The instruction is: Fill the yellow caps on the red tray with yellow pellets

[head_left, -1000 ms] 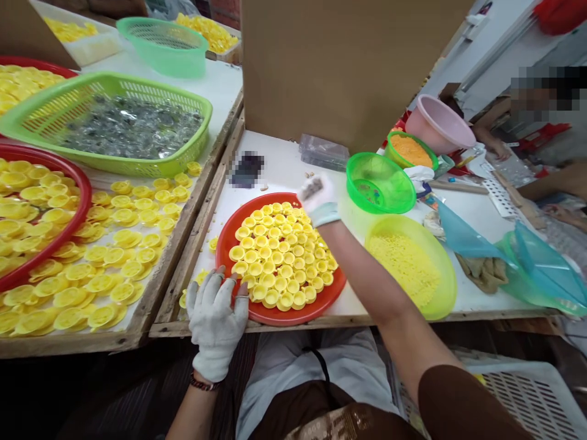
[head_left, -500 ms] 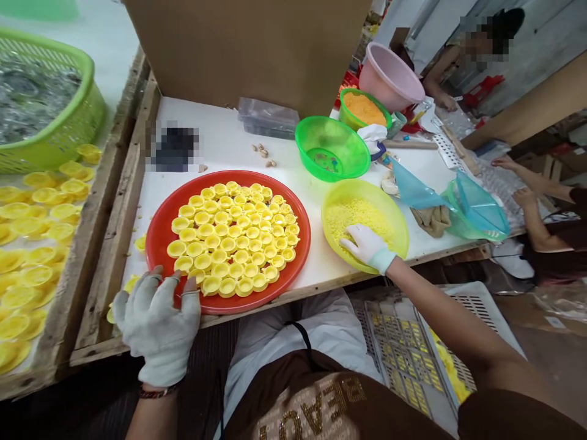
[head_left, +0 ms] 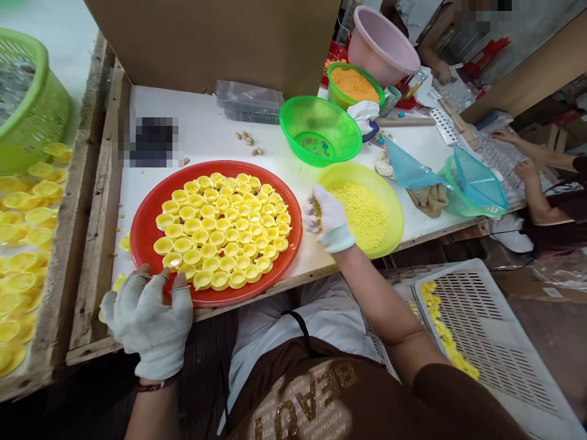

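The tray [head_left: 140,223] at centre left is smooth, glossy red plastic; its yellow cups [head_left: 232,234] look like shiny plastic. The gloves [head_left: 149,324] are matt knitted cloth. Rough wooden beams [head_left: 87,269] border the smooth white bench [head_left: 197,134] at left.

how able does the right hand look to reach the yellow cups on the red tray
Likely yes: the gloved right hand is close beside the red tray, with nothing visible between it and the nearest yellow cups. It seems to hold yellow granules, so grasping a cup might be harder.
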Action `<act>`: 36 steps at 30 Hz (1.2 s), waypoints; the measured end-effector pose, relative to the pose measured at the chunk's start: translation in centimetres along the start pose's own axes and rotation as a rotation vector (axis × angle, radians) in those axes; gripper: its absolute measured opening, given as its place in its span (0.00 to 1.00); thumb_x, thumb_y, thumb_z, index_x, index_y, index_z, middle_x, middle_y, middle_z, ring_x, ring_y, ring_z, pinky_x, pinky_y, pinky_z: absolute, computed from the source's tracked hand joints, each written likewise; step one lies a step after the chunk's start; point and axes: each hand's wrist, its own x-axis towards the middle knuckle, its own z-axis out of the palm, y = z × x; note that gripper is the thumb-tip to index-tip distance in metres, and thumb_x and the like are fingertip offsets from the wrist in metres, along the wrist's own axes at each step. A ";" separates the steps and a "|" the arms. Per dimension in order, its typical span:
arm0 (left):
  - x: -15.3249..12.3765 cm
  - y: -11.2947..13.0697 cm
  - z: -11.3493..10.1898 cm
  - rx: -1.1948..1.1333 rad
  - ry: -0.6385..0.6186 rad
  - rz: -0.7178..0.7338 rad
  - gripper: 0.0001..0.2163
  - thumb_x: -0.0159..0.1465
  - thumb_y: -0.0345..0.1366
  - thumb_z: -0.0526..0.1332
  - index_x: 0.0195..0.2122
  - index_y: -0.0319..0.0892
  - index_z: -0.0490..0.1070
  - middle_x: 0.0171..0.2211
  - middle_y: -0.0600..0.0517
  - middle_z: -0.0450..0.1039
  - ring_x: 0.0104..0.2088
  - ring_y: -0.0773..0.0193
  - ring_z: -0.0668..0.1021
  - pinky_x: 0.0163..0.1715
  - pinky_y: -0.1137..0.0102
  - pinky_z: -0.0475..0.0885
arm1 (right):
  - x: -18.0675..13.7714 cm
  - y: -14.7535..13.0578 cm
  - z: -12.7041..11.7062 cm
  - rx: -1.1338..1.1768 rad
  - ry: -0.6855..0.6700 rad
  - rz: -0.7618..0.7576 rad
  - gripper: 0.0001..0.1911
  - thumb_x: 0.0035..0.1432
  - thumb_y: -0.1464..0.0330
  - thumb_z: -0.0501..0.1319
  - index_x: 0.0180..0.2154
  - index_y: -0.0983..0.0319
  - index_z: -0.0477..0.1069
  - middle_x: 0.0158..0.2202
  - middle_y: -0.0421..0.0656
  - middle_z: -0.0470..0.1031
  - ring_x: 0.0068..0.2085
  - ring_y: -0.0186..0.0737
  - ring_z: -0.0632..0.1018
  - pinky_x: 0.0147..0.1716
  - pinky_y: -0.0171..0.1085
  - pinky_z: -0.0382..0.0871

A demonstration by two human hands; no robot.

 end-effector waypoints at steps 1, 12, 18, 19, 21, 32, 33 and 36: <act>0.0 -0.1 0.0 0.013 -0.012 0.012 0.10 0.71 0.43 0.65 0.44 0.43 0.79 0.58 0.36 0.80 0.58 0.35 0.81 0.57 0.38 0.73 | 0.0 1.1 1.2 0.030 -0.002 -0.029 0.28 0.58 0.45 0.72 0.31 0.57 0.62 0.22 0.30 0.62 0.17 0.24 0.56 0.14 0.28 0.43; -0.2 -0.1 -0.2 -0.003 -0.018 0.034 0.08 0.71 0.42 0.65 0.46 0.45 0.78 0.57 0.36 0.79 0.58 0.36 0.80 0.58 0.39 0.69 | 2.9 7.6 2.9 -0.028 0.202 -0.360 0.27 0.65 0.43 0.66 0.32 0.56 0.61 0.25 0.32 0.65 0.20 0.27 0.65 0.16 0.30 0.56; -0.2 0.3 -0.4 -0.044 -0.041 -0.018 0.09 0.71 0.43 0.65 0.45 0.44 0.78 0.57 0.34 0.79 0.60 0.36 0.80 0.62 0.37 0.68 | 4.7 7.4 3.4 -0.018 0.188 -0.390 0.27 0.62 0.44 0.69 0.32 0.57 0.62 0.24 0.31 0.65 0.20 0.26 0.65 0.16 0.30 0.57; -0.1 0.4 -0.4 -0.064 -0.038 -0.033 0.09 0.71 0.43 0.65 0.45 0.44 0.77 0.57 0.35 0.79 0.60 0.36 0.79 0.63 0.37 0.67 | 4.9 7.3 3.6 -0.016 0.186 -0.400 0.27 0.62 0.44 0.68 0.32 0.57 0.62 0.25 0.32 0.66 0.20 0.27 0.66 0.16 0.30 0.58; -0.1 0.6 -0.5 -0.102 -0.033 -0.062 0.08 0.70 0.43 0.66 0.44 0.45 0.77 0.57 0.37 0.79 0.61 0.38 0.79 0.64 0.37 0.66 | 5.1 7.2 3.9 -0.012 0.191 -0.396 0.27 0.64 0.43 0.66 0.32 0.57 0.62 0.25 0.32 0.66 0.20 0.27 0.66 0.16 0.31 0.59; 0.0 1.2 -0.8 -0.065 -0.032 -0.059 0.08 0.72 0.45 0.64 0.43 0.48 0.77 0.56 0.39 0.80 0.59 0.39 0.80 0.63 0.38 0.67 | 3.1 8.2 5.3 -0.104 0.129 -0.311 0.26 0.65 0.43 0.63 0.31 0.56 0.62 0.26 0.35 0.66 0.24 0.31 0.68 0.21 0.33 0.61; 0.0 1.2 -0.8 -0.075 -0.026 -0.064 0.08 0.72 0.45 0.64 0.43 0.48 0.77 0.56 0.40 0.80 0.59 0.40 0.80 0.63 0.38 0.67 | 3.5 8.2 5.5 -0.114 0.130 -0.319 0.26 0.65 0.43 0.63 0.31 0.56 0.63 0.26 0.36 0.67 0.24 0.32 0.69 0.21 0.33 0.62; -0.1 1.2 -0.7 -0.075 -0.019 -0.073 0.09 0.72 0.46 0.63 0.44 0.46 0.77 0.57 0.39 0.80 0.60 0.40 0.80 0.65 0.39 0.65 | 4.7 7.7 6.1 -0.121 0.116 -0.333 0.27 0.64 0.41 0.62 0.32 0.56 0.62 0.27 0.35 0.67 0.24 0.31 0.69 0.21 0.33 0.60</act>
